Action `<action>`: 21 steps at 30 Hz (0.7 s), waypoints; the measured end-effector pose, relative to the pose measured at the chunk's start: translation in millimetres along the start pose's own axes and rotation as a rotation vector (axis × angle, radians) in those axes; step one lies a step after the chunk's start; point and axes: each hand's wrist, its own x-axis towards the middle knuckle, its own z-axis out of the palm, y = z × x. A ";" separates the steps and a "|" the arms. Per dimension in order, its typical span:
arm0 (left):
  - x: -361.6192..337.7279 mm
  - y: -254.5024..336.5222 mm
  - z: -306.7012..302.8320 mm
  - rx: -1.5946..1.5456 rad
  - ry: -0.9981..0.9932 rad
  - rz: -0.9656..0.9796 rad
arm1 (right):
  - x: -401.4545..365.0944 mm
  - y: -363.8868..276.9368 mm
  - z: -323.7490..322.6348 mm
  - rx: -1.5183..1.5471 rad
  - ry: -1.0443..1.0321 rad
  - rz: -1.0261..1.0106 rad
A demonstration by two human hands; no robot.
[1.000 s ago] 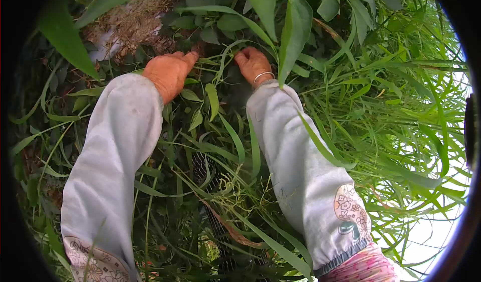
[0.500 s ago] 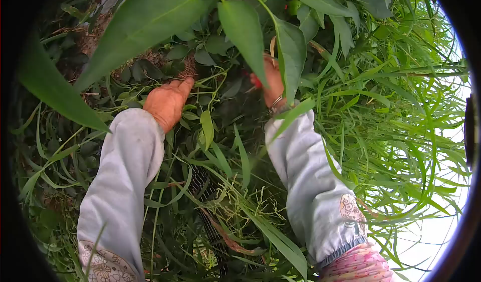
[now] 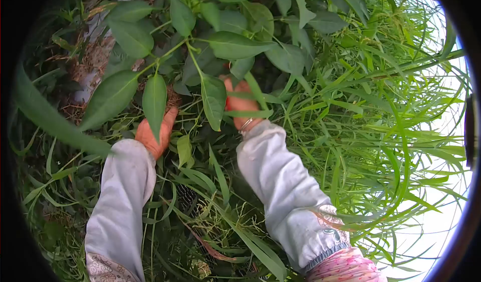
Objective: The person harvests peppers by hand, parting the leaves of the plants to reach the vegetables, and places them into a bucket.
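Note:
My left hand [image 3: 156, 134] reaches into the foliage left of centre, by a patch of dry brown roots or straw [image 3: 173, 99]. A hanging green leaf [image 3: 154, 101] covers part of it, and its fingertips are hidden. My right hand [image 3: 240, 101], with a metal bangle at the wrist, is among the leaves at the centre. Something small and red [image 3: 227, 103] shows at its inner side, partly hidden by leaves. The right fingers are blurred and partly covered. Both arms wear pale sleeves.
Broad-leaved plant stems [image 3: 188, 41] hang across the upper middle. Tall grass [image 3: 371, 116] fills the right side. Black netting [image 3: 188, 199] lies low between the arms. Bare soil and a pale sheet [image 3: 92, 36] show at upper left.
The view has shifted, and both hands appear lower and further left. My right hand has come closer to my left. More of the broad leaves now show above the hands.

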 end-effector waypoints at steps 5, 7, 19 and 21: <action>-4.8 -8.5 7.2 -0.087 0.012 -0.126 | -13.5 -7.4 -4.6 0.414 -0.019 0.244; -2.4 -5.0 5.8 0.036 0.011 -0.022 | -6.9 -20.6 -29.1 0.325 0.040 0.200; 46.6 121.1 -105.0 -0.191 -0.038 -0.097 | -30.7 -70.3 -110.8 0.506 0.326 -0.008; 69.5 126.4 -111.4 -0.535 0.079 -0.095 | -39.0 -66.6 -118.2 0.507 0.337 -0.029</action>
